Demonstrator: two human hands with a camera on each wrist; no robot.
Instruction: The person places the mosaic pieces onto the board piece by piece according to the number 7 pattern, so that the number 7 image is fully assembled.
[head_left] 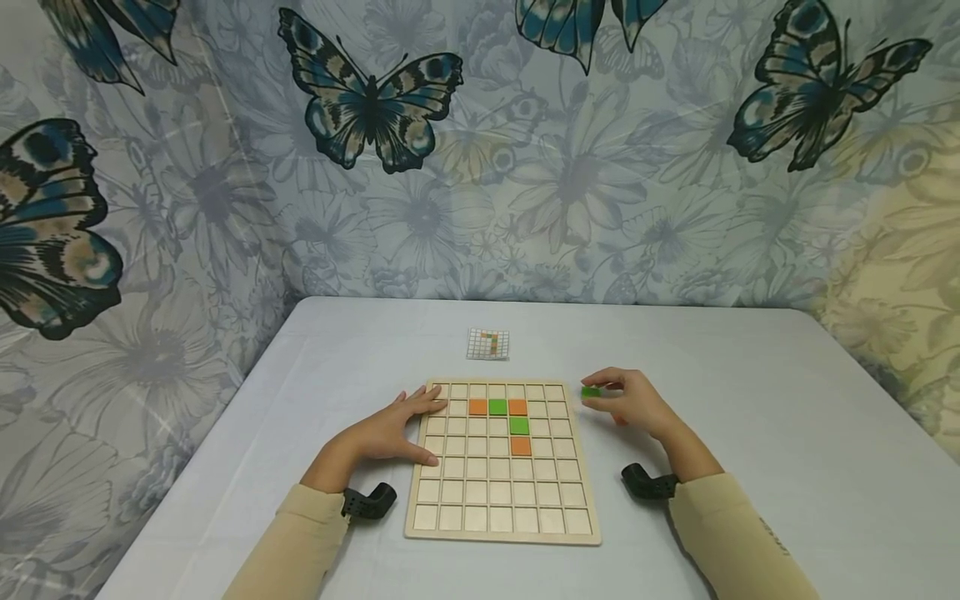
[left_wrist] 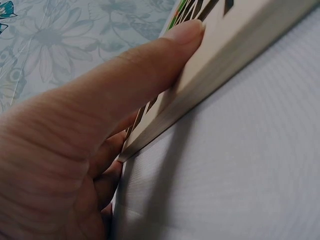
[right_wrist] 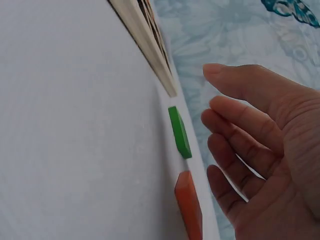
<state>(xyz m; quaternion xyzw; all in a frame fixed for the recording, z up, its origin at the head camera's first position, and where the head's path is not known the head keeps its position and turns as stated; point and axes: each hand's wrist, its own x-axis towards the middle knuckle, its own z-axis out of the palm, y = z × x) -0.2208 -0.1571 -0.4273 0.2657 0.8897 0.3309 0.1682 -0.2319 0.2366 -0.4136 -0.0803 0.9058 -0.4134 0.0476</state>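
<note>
A wooden grid board (head_left: 498, 537) lies flat on the white table. Orange tiles (head_left: 521, 446) and green tiles (head_left: 519, 426) fill several of its squares, in a row near the top with a column below. My left hand (head_left: 386, 429) rests on the board's left side, fingers spread and thumb (left_wrist: 150, 67) on the rim. Off the board's upper right corner, my right hand (head_left: 630, 402) hovers by a loose green tile (right_wrist: 180, 132), thumb and fingers apart. In the right wrist view a gap shows between fingers and tile. Closer to that camera lies a loose orange tile (right_wrist: 189, 205), mostly covered in the head view.
Beyond the board's far edge lies a small printed card (head_left: 488, 344) with a coloured grid pattern. A butterfly-patterned cloth (head_left: 480, 208) hangs behind the table (head_left: 735, 375). Black devices (head_left: 369, 502) are strapped to both wrists.
</note>
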